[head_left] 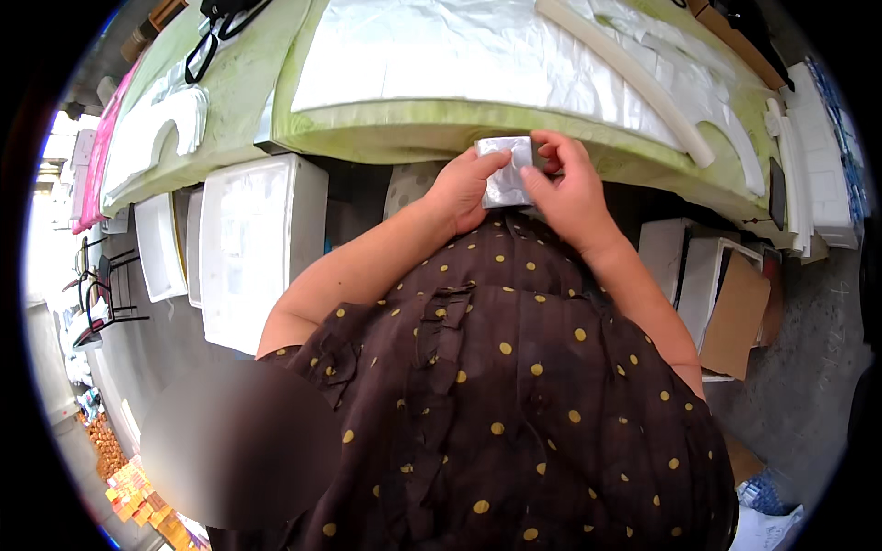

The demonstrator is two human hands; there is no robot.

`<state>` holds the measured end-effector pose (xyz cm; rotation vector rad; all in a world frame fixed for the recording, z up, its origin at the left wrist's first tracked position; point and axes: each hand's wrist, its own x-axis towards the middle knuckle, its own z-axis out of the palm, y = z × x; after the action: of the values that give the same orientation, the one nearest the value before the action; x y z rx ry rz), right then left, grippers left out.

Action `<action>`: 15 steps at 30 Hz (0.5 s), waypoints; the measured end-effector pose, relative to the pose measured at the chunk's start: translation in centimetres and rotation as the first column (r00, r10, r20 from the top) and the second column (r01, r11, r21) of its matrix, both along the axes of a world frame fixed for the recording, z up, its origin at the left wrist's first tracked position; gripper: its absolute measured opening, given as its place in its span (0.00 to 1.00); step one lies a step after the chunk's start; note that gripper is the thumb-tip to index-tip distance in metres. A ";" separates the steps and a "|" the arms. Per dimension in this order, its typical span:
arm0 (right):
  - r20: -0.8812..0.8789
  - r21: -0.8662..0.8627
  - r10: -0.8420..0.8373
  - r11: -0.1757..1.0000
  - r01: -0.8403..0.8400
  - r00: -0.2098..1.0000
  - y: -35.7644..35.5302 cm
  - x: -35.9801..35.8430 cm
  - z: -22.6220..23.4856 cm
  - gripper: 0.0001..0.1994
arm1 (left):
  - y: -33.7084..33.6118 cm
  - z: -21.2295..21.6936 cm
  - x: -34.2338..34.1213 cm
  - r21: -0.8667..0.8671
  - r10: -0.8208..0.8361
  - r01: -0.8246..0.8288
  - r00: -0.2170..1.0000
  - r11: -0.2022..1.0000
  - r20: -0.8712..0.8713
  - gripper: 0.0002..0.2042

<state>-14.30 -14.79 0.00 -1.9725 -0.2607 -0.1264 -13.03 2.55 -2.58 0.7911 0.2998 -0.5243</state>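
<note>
Close to my body, just below the near edge of the table, I hold a small square packet (507,174), silvery white and looking like folded plastic film. My left hand (459,191) grips its left side, the thumb lying across the front and the fingers behind. On the other side my right hand (574,191) has its thumb against the packet's right edge, with the fingers curled near the top corner. What lies behind the packet is hidden.
A green-covered table (377,129) spans the front, bearing white plastic sheets (441,55) and a long pale roll (634,73). Below stand white foam boxes (243,248) at left and an open box with a cardboard flap (738,303) at right. A black strapped bag (220,14) lies far left.
</note>
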 end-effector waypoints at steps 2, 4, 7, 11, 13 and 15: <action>-0.292 0.309 0.058 0.950 0.037 0.955 -0.6 1.0 -1.8 0.18 | 0.1 0.0 -0.3 -0.003 -0.044 0.044 0.997 0.999 0.065 0.12; -0.450 0.390 0.096 0.915 0.098 0.888 0.0 0.9 -0.9 0.12 | 0.3 -0.3 -0.7 0.052 -0.066 0.060 0.991 0.997 0.121 0.16; -0.388 0.484 0.104 0.869 0.106 0.916 0.6 1.2 -1.8 0.08 | 0.4 -0.1 -0.9 0.175 -0.063 0.026 0.975 0.984 0.211 0.20; -0.426 0.590 0.087 0.781 0.204 0.900 1.0 1.4 -2.1 0.06 | 2.5 -0.6 -1.2 0.043 0.143 -0.151 0.978 0.988 0.149 0.26; -0.432 0.531 0.074 0.827 0.187 0.899 1.1 1.7 -2.8 0.06 | 2.9 -0.8 -2.2 0.242 0.114 -0.160 0.975 0.957 0.193 0.24; -0.430 0.492 0.069 0.854 0.170 0.900 0.9 1.8 -3.2 0.06 | 2.7 -1.7 -2.2 0.348 0.111 -0.183 0.970 0.919 0.216 0.23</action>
<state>-12.46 -13.92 -3.20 -1.4118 0.1184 0.1966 -15.26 5.24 -4.28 1.1649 0.2787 -0.2464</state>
